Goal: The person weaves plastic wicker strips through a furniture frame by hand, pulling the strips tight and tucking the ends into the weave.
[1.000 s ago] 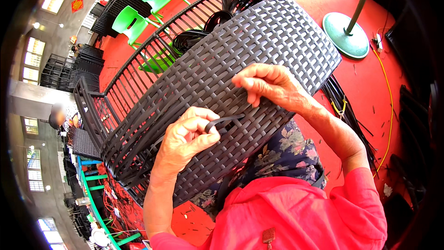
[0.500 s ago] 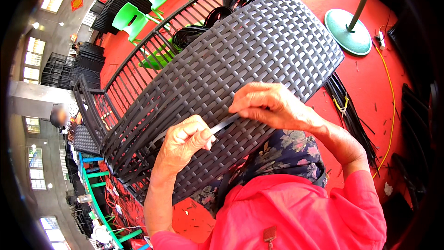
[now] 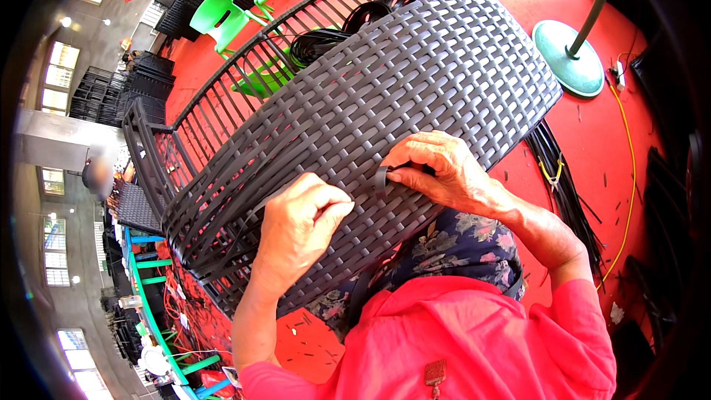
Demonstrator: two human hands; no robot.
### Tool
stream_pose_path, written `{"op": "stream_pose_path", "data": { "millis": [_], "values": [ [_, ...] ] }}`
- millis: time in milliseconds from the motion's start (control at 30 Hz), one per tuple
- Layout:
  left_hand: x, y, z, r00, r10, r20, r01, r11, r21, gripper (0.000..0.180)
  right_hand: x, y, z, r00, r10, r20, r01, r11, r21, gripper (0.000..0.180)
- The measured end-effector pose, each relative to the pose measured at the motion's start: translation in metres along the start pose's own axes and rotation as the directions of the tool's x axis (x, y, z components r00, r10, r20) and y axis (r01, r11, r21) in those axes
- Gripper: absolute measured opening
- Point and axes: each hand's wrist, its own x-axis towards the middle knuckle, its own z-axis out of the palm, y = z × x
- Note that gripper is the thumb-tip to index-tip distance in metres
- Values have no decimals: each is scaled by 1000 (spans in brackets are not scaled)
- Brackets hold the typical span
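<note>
Across my lap lies a dark grey woven rattan panel (image 3: 437, 67) on a frame, its weave tight at the right and loose strips trailing at its left end. My right hand (image 3: 444, 170) pinches a curled dark plastic strip (image 3: 381, 180) between thumb and fingers, just over the weave. To its left, my left hand (image 3: 300, 222) is closed above the panel, thumb pressed to the index finger; whatever it grips is hidden. A gap separates the two hands.
Beyond the panel are a slatted black frame (image 3: 215, 96), coiled black strips (image 3: 315, 46) and green chairs (image 3: 222, 21). At the right stand a round green stand base (image 3: 569, 59), a tied bundle of strips (image 3: 552, 163) and a yellow cable (image 3: 632, 170) on the red floor.
The strip stretched between my hands now curls at my right fingertips. My left hand has turned, its back upward. The whole view has shifted slightly.
</note>
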Motion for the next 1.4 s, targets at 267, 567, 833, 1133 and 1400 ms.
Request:
{"op": "stream_pose_path", "data": {
  "millis": [267, 567, 833, 1133, 1400],
  "values": [
    [-12, -4, 15, 963, 258, -73, -200, 872, 446, 13, -2, -2, -5, 1000, 4, 8, -4, 1000, -12, 15],
    [-6, -14, 13, 963, 269, -27, -227, 859, 459, 26, -2, -2, -6, 998, -10, 59, 12, 999, -31, 17],
    [6, -26, 22, 921, 373, -115, -251, 792, 556, 28, -3, -3, -6, 998, -19, 64, 22, 998, -58, 19],
    [-15, -5, 11, 962, 267, -56, -219, 879, 423, 22, -5, -2, -9, 996, -9, 84, 12, 1000, -28, 21],
    [-12, -15, 26, 958, 241, -156, -189, 938, 291, 29, -4, -4, -9, 996, -5, 92, 9, 999, -42, 21]
  ]
}}
